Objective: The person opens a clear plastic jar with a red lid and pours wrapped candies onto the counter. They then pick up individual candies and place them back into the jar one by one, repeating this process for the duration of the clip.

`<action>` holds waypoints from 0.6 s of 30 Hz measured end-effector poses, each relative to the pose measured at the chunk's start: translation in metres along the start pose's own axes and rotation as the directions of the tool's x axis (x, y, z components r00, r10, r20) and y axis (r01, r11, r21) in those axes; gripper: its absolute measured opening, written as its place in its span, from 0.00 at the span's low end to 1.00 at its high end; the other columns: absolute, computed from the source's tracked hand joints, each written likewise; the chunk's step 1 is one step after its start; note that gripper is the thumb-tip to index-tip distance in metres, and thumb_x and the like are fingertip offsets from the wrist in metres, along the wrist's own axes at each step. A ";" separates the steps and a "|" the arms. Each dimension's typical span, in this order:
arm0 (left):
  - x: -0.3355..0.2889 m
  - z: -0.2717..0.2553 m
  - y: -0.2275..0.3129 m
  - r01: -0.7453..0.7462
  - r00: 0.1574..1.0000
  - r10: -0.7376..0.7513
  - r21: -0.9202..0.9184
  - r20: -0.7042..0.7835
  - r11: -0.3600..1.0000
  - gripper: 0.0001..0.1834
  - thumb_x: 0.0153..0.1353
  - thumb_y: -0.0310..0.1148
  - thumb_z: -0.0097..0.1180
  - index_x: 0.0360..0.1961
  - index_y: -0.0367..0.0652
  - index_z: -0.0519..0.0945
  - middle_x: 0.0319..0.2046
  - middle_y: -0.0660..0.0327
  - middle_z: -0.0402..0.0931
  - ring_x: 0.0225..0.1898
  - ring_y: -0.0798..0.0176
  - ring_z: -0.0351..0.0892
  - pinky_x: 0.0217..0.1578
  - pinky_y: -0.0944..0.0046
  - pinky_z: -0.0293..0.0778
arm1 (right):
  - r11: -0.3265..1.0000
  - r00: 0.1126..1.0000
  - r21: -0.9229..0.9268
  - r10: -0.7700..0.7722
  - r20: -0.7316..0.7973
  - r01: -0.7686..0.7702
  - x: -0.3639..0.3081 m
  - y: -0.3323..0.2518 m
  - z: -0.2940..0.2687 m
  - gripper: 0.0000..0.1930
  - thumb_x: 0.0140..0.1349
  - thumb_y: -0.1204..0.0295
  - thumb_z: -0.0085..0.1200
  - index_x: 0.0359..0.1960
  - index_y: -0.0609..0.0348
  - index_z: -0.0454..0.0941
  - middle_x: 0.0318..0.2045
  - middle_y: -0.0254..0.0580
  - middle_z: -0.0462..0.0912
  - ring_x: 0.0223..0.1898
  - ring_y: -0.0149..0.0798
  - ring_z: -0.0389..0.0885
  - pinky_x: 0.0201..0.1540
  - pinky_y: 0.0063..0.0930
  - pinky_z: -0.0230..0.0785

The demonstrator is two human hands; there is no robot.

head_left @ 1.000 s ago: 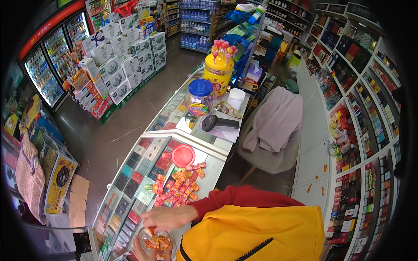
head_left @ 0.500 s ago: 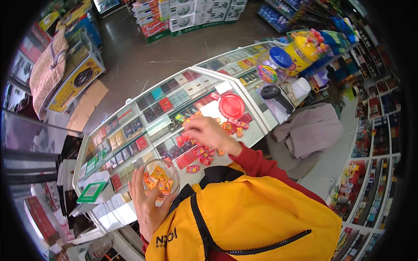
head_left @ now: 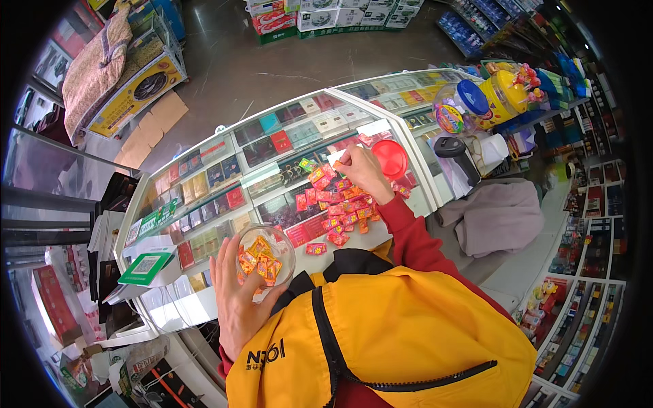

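Note:
My left hand [head_left: 241, 299] is closed round a clear round jar [head_left: 291, 253], tilted so its mouth shows. Inside it lie several orange-wrapped candies [head_left: 260, 258]. My right hand [head_left: 364, 171] is over the glass counter, fingertips pinched on a small orange-wrapped candy [head_left: 338, 164]. Below and beside that hand spreads a loose pile of red, pink and orange wrapped candies [head_left: 333, 209], with a green one [head_left: 307, 165] at its far left edge. A red round lid [head_left: 390, 160] lies flat just right of my right hand.
The glass display counter [head_left: 224, 185] holds rows of small boxes. A green code stand [head_left: 145, 267] is at its left end. On the right are a blue-lidded candy jar [head_left: 471, 98], a yellow lollipop tub [head_left: 505, 95], a black handheld scanner [head_left: 454, 155] and a grey cloth on a chair [head_left: 500, 216].
My right hand has moved right from the pile's far left part towards the red lid, uncovering more candies. The left hand still holds the jar. The whole view has shifted a little.

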State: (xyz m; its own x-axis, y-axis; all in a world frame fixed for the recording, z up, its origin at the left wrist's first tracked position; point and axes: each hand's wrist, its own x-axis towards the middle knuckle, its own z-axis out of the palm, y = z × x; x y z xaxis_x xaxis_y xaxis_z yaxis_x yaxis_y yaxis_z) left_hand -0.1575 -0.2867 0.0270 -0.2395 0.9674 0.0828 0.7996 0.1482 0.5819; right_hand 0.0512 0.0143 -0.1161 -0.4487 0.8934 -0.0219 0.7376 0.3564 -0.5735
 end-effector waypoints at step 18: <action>-0.004 0.001 0.000 0.001 1.000 -0.001 0.018 -0.006 1.000 0.19 0.42 0.30 0.83 0.24 0.37 0.80 0.76 0.45 0.63 0.78 0.35 0.59 0.75 0.33 0.54 | 0.938 0.878 -0.117 -0.255 0.405 0.326 0.021 -0.032 0.006 0.18 0.53 0.69 0.75 0.43 0.58 0.81 0.43 0.46 0.82 0.53 0.54 0.82 0.51 0.48 0.76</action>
State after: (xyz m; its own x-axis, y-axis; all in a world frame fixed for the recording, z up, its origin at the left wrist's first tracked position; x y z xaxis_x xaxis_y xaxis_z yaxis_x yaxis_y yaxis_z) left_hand -0.1556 -0.2900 0.0257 -0.2441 0.9658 0.0872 0.8089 0.1532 0.5676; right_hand 0.0153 0.0197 -0.1038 -0.7862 0.5830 -0.2049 0.6046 0.6574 -0.4496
